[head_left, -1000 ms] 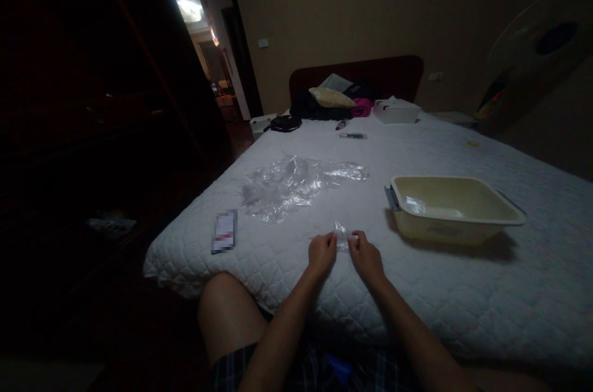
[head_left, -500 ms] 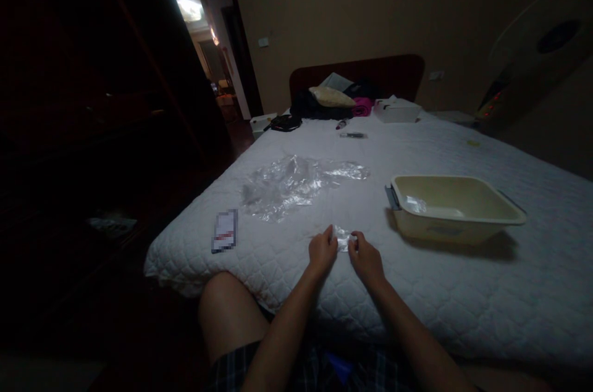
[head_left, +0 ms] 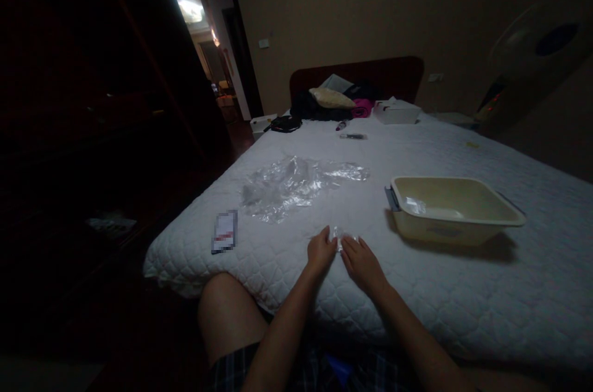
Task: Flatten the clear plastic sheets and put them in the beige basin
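A small clear plastic bag [head_left: 338, 233] lies on the white quilted bed cover [head_left: 287, 268] in front of me, mostly covered by my hands. My left hand [head_left: 320, 251] pinches its left side between thumb and fingers. From the right, my right hand [head_left: 364, 261] rests on the bag, its fingers stretched out flat and pointing up and left. Farther off spreads a loose heap of crinkled clear plastic bags [head_left: 291, 185]. To the right stands a cream plastic tub [head_left: 456, 228] with grey side handles; a shiny clear piece shows inside its left end.
A phone-like item [head_left: 225, 231] with a blurred face lies left, near the bed's edge. Toward the headboard [head_left: 398, 71] are a flat packaged item [head_left: 353, 136], a small bottle [head_left: 341, 125], a black bag [head_left: 286, 124], a white box [head_left: 397, 112] and piled bedding. A fan [head_left: 551, 40] stands right.
My right hand has gone from pinching the bag's right edge to lying flat over it, moving slightly left. Less of the bag shows now. My left hand has hardly moved.
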`<state>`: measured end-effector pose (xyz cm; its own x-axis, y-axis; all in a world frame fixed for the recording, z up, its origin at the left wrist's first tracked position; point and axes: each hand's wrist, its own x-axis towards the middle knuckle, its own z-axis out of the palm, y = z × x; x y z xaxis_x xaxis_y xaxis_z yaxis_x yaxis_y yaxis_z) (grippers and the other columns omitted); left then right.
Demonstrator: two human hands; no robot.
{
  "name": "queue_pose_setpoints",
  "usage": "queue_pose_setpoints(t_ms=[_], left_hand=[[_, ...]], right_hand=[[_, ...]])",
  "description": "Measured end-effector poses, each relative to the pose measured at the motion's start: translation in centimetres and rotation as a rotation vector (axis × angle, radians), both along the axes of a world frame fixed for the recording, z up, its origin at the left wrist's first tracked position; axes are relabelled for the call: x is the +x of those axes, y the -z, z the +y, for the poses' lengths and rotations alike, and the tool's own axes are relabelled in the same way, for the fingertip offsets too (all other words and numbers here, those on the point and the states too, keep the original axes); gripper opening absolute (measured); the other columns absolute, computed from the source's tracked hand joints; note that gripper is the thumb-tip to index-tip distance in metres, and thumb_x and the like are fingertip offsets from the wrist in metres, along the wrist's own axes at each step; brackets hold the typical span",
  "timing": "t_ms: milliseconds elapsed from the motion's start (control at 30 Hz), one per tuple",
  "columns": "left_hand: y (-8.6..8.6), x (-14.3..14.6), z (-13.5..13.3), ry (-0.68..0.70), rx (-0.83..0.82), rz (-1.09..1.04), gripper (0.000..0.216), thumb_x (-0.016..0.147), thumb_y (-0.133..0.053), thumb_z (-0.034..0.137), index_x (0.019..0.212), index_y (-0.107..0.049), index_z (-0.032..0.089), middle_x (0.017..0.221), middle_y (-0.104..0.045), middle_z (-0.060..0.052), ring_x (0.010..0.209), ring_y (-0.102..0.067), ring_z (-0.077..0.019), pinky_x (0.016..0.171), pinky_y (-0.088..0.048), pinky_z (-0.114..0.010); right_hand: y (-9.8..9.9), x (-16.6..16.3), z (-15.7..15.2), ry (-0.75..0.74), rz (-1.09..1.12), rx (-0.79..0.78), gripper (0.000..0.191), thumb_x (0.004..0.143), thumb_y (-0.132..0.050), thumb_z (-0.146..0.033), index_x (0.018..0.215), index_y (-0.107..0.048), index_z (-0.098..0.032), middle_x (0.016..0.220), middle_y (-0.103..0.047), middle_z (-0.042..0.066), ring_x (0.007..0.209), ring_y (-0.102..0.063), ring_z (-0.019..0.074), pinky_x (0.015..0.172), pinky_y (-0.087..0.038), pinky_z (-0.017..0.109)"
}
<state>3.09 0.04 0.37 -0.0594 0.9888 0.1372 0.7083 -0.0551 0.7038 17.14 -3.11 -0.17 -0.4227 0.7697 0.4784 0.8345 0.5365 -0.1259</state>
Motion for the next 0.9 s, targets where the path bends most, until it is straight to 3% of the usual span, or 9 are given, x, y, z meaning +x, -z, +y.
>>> queue_pose_setpoints(t_ms=[100,200,233,300,367,433,600,767,900], left_hand=[[0.2,-0.6,0.4,-0.044,-0.011,-0.169,0.04,0.077,-0.053,0.029,0.113,-0.053,0.012,0.081,-0.066,-0.008,0.074,-0.061,-0.0176,0.071,-0.046,-0.028],[0.3,-1.6,0.0,-0.041,0.195,-0.155,0.034,0.08,-0.046,0.02,0.111,-0.053,0.012,0.094,-0.064,-0.01,0.086,-0.06,-0.0185,0.079,-0.046,-0.033],[0.2,-2.0,-0.3,0.022,0.301,-0.093,0.034,0.08,-0.044,0.017,0.113,-0.052,0.014,0.104,-0.061,-0.011,0.097,-0.056,-0.0193,0.084,-0.044,-0.035],[0.2,-2.6,-0.9,0.28,0.468,0.062,0.038,0.08,-0.042,0.013,0.117,-0.049,0.016,0.122,-0.05,-0.011,0.115,-0.044,-0.02,0.095,-0.038,-0.038],[0.2,-3.1,-1.4,0.516,0.522,0.185,0.04,0.08,-0.042,0.011,0.119,-0.047,0.017,0.126,-0.048,-0.009,0.12,-0.039,-0.0192,0.097,-0.036,-0.039],[0.3,-3.4,-1.7,0.598,0.509,0.249,0.037,0.082,-0.041,0.012,0.118,-0.048,0.018,0.121,-0.052,-0.008,0.117,-0.043,-0.018,0.097,-0.037,-0.038],[0.9,-3.4,-1.6,0.559,0.459,0.254,0.033,0.084,-0.042,0.013,0.114,-0.052,0.019,0.117,-0.055,-0.006,0.114,-0.045,-0.0171,0.097,-0.037,-0.038],[0.9,-3.3,-1.7,0.542,0.447,0.225,0.032,0.082,-0.044,0.013,0.111,-0.054,0.02,0.116,-0.056,-0.006,0.114,-0.046,-0.0174,0.097,-0.037,-0.038],[0.7,-3.2,-1.9,0.537,0.444,0.222,0.032,0.082,-0.044,0.012,0.112,-0.054,0.02,0.116,-0.056,-0.005,0.114,-0.046,-0.0168,0.098,-0.037,-0.037]], right_hand=[[-0.2,0.3,-0.3,-0.001,-0.055,-0.058,0.039,0.088,-0.034,-0.028,0.119,-0.049,-0.011,0.124,-0.05,0.013,0.117,-0.042,0.022,0.101,-0.027,0.043],[-0.3,0.5,-0.5,-0.001,-0.074,-0.096,0.041,0.088,-0.032,-0.029,0.121,-0.048,-0.012,0.126,-0.048,0.013,0.12,-0.039,0.0214,0.102,-0.025,0.042],[-0.3,0.5,-0.4,-0.002,-0.074,-0.104,0.041,0.088,-0.032,-0.029,0.121,-0.048,-0.012,0.127,-0.047,0.013,0.12,-0.038,0.0212,0.102,-0.025,0.042],[-0.1,0.6,-0.4,-0.007,-0.07,-0.113,0.042,0.087,-0.031,-0.03,0.122,-0.046,-0.012,0.128,-0.046,0.013,0.121,-0.037,0.0212,0.103,-0.024,0.042],[0.2,0.8,-0.2,-0.013,-0.061,-0.115,0.043,0.087,-0.032,-0.031,0.124,-0.045,-0.011,0.129,-0.045,0.013,0.122,-0.036,0.0211,0.103,-0.024,0.042],[0.6,1.0,-0.1,-0.013,-0.039,-0.112,0.044,0.087,-0.032,-0.031,0.125,-0.043,-0.012,0.129,-0.045,0.012,0.122,-0.036,0.0207,0.103,-0.023,0.043],[1.3,1.5,0.0,0.028,0.064,-0.059,0.047,0.085,-0.037,-0.033,0.128,-0.039,-0.013,0.129,-0.044,0.013,0.121,-0.037,0.0219,0.101,-0.028,0.044],[0.4,1.3,-0.5,-0.016,0.094,0.054,0.051,0.083,-0.04,-0.023,0.132,-0.031,-0.012,0.137,-0.033,0.012,0.128,-0.025,0.0237,0.102,-0.027,0.045],[0.2,1.2,-0.6,-0.065,0.059,0.032,0.044,0.082,-0.039,-0.017,0.127,-0.04,-0.014,0.127,-0.047,0.012,0.12,-0.039,0.0231,0.101,-0.03,0.045]])
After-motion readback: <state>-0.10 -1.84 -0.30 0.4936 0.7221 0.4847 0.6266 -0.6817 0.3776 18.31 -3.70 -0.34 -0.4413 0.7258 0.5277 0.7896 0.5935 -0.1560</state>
